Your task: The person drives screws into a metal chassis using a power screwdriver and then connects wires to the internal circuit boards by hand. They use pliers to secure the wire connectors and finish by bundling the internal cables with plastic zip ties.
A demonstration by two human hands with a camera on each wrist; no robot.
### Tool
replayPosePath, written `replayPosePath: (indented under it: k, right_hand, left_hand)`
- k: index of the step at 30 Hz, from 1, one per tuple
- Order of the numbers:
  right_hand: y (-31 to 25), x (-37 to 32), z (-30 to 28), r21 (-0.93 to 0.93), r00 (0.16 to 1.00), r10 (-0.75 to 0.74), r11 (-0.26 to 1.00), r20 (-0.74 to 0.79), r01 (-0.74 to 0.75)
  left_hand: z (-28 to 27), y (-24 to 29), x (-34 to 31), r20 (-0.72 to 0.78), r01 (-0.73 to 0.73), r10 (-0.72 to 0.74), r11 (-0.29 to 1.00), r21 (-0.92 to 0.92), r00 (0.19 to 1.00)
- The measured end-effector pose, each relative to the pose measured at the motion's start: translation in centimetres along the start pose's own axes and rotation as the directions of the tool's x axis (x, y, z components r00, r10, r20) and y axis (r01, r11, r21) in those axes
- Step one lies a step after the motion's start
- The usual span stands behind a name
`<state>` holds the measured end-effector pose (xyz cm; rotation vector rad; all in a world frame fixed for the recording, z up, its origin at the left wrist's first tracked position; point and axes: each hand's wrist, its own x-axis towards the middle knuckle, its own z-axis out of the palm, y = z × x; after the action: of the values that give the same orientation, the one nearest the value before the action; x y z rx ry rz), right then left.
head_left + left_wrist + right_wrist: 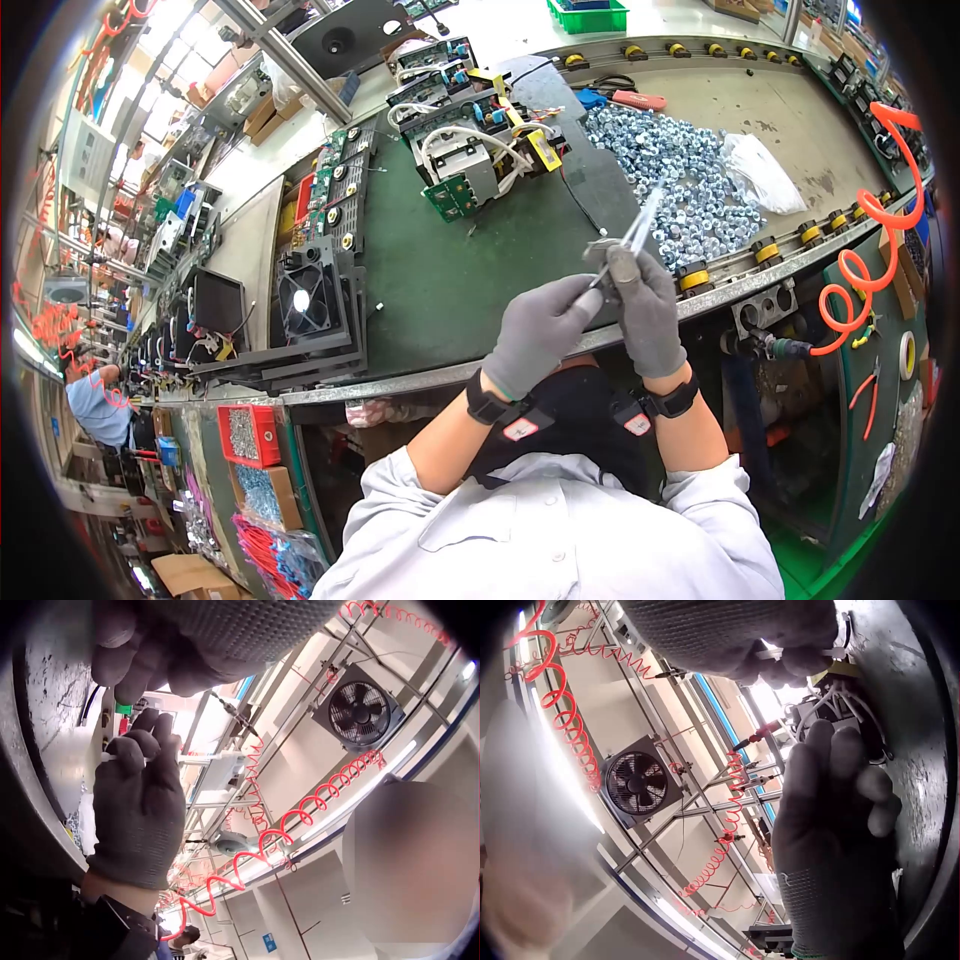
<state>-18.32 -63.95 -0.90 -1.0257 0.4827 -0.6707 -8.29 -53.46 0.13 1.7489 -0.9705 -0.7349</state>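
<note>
Protruding above pinching fingers (624,265), white ties (641,222).

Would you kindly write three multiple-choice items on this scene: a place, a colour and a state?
1. The pile of silver fasteners lies: A on the bench beyond the hands; B on the floor; C on a chair.
2. The gloves are: A blue; B grey; C yellow.
3. The thin clear strips are: A lying on the bench; B hanging from a hook; C pinched by the left hand and right hand.
A, it spreads over the bench top; B, both show grey knit; C, both grips close on them.
</note>
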Motion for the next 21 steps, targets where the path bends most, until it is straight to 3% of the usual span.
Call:
replayPosePath:
  k: [1, 2, 4, 6, 8, 10, 14, 16, 18, 20, 21]
  right_hand:
    - [0.2, 0.2, -0.7, 0.009, 0.996, -0.064, 0.998, -0.059, 0.065]
    - [0.1, 0.4, -1.3, 0.013, 0.985, -0.127, 0.992, -0.119, 0.129]
    - [-0.5, 0.5, -1.8, 0.060, 0.972, -0.152, 0.984, -0.178, 0.165]
    - [-0.7, 0.3, -2.8, 0.088, 0.934, -0.203, 0.967, -0.294, 0.238]
    - [-0.1, -0.3, -3.5, 0.087, 0.939, -0.199, 0.969, -0.281, 0.231]
    - [0.1, -0.9, -3.5, 0.089, 0.921, -0.204, 0.965, -0.333, 0.246]
    - [0.1, -2.3, -4.0, 0.003, 0.911, -0.238, 0.967, -0.338, 0.254]
    - [0.3, -2.8, -4.5, 0.001, 0.920, -0.236, 0.968, -0.313, 0.249]
    - [0.1, -3.6, -4.8, -0.050, 0.931, -0.198, 0.980, -0.307, 0.192]
    - [0.4, -3.9, -5.0, -0.021, 0.929, -0.201, 0.979, -0.311, 0.205]
    - [0.5, -4.0, -5.1, -0.034, 0.914, -0.220, 0.975, -0.340, 0.221]
  left_hand:
    - [0.1, -0.5, 0.9, 0.011, -0.151, 0.150, 0.988, 0.039, 0.989]
    - [0.1, -0.4, 2.0, 0.011, -0.153, 0.153, 0.987, 0.038, 0.988]
    - [-0.2, 0.0, 4.9, -0.108, -0.373, 0.478, 0.790, 0.487, 0.872]
    - [0.2, -0.8, 8.9, -0.201, -0.269, 0.651, 0.547, 0.793, 0.732]
    - [0.0, -0.3, 12.6, -0.087, -0.155, 0.724, 0.261, 0.953, 0.684]
    - [-0.1, -1.7, 16.4, 0.025, -0.012, 0.706, -0.024, 1.000, 0.708]
    - [-0.2, -2.2, 20.5, -0.040, 0.130, 0.657, -0.089, 0.987, 0.753]
    - [-0.1, -1.2, 21.1, -0.086, 0.175, 0.494, -0.137, 0.975, 0.865]
    - [-0.5, -1.2, 21.0, -0.083, 0.178, 0.486, -0.153, 0.972, 0.870]
    - [-1.0, -1.4, 20.9, 0.001, 0.057, 0.480, -0.106, 0.993, 0.877]
    - [-1.4, 0.1, 19.7, 0.008, -0.006, 0.429, -0.005, 1.000, 0.903]
